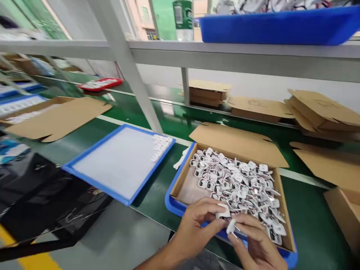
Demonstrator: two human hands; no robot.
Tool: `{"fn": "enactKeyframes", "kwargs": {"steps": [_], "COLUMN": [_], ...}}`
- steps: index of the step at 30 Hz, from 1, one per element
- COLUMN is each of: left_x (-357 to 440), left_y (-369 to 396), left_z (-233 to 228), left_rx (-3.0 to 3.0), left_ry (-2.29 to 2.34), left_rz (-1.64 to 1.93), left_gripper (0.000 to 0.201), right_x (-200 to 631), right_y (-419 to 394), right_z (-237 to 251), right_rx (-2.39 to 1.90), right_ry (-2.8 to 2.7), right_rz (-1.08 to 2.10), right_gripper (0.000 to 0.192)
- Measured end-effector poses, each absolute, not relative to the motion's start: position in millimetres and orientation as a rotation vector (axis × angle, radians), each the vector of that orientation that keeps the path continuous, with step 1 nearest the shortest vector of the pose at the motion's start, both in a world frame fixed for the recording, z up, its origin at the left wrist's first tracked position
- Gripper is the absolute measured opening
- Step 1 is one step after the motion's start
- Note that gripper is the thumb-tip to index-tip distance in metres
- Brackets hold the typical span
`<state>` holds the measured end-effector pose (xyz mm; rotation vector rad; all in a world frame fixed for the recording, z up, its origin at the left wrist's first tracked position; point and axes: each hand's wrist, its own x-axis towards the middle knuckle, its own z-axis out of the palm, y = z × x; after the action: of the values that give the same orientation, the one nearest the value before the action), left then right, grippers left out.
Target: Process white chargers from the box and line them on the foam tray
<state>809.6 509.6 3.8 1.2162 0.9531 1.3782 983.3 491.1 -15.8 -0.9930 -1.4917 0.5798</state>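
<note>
My left hand (197,221) pinches a small white plastic case (224,210) between thumb and fingers, its dark inside partly showing. Close beside it, my right hand (254,238) grips a small white plastic cover (231,226) by its edge. Whether a wire joins the two pieces I cannot tell. Both hands are over the near edge of an open cardboard box (182,182), which sits in a blue tray (172,204). Many similar white cases with dark and red wires (236,176) fill most of the box, leaving bare cardboard at its left.
To the left lies a blue-rimmed white tray (112,161) with small white parts (161,146) at its right corner. Folded cardboard boxes (261,107) stand behind. Overhead, a shelf (239,56) bears a blue bin (275,28) and a green can (183,20).
</note>
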Motion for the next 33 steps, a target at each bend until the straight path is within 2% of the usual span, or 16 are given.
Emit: {"fn": "enactKeyframes", "kwargs": {"steps": [4, 11, 14, 21, 26, 29, 33], "left_x": [806.4, 805.4, 804.4, 784.3, 787.8, 792.8, 794.6], "left_y": [510.0, 512.7, 513.8, 518.0, 515.9, 515.0, 515.3], "left_z": [-2.7, -7.0, -8.6, 2.4, -4.0, -12.7, -15.9], "left_rx": [1.163, 1.118, 1.119, 1.373, 1.353, 1.235, 1.192], "left_ry": [0.913, 0.926, 0.923, 0.838, 0.789, 0.812, 0.819], "left_rz": [1.369, 1.327, 1.322, 0.979, 0.988, 1.042, 1.143], "left_gripper": [0.017, 0.011, 0.009, 0.029, 0.032, 0.028, 0.027], "right_x": [984.5, 1008.9, 1010.7, 1010.4, 1007.5, 1011.4, 1018.9], "right_y": [494.4, 493.0, 493.0, 503.8, 503.1, 503.9, 502.6], "right_z": [-4.0, -0.8, -4.7, -5.6, 4.6, 6.3, 0.3], "right_rx": [-0.935, -0.876, -0.945, -0.874, -0.836, -0.82, -0.969], "right_ry": [-1.721, -2.233, -2.219, -2.137, -2.227, -2.238, -2.023], "right_rz": [0.47, 0.333, 0.391, 0.396, 0.407, 0.503, 0.911], "right_gripper": [0.031, 0.036, 0.028, 0.031, 0.034, 0.038, 0.042]}}
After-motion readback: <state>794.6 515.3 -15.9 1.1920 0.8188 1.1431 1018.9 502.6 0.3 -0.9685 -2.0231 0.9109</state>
